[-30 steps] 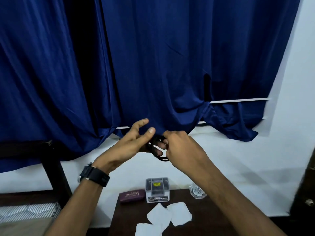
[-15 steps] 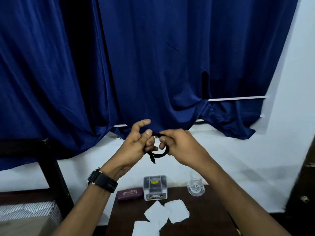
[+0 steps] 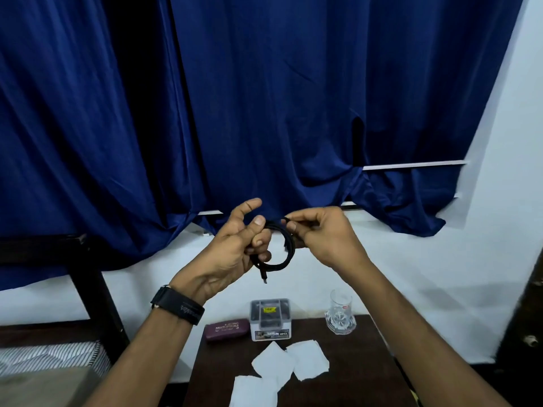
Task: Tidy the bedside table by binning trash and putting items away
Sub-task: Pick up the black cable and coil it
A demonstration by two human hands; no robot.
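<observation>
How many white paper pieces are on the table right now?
3: middle paper, right paper beside it, near paper cut off by the frame edge; more may lie unseen.

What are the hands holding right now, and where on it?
A coiled black cable: the left hand grips the coil's left side, the right hand pinches its top right.

Behind the fingers [image 3: 293, 227] hangs the blue curtain [image 3: 264, 113], closing that way. Between them sits the coiled cable [image 3: 289, 251]. Below is open air down to the table [image 3: 361, 365], where a case [image 3: 226, 329], clear box [image 3: 270, 318] and glass [image 3: 340, 317] line the back and paper squares [image 3: 289, 362] cover the middle. A dark bed frame [image 3: 88, 277] stands well left.
</observation>
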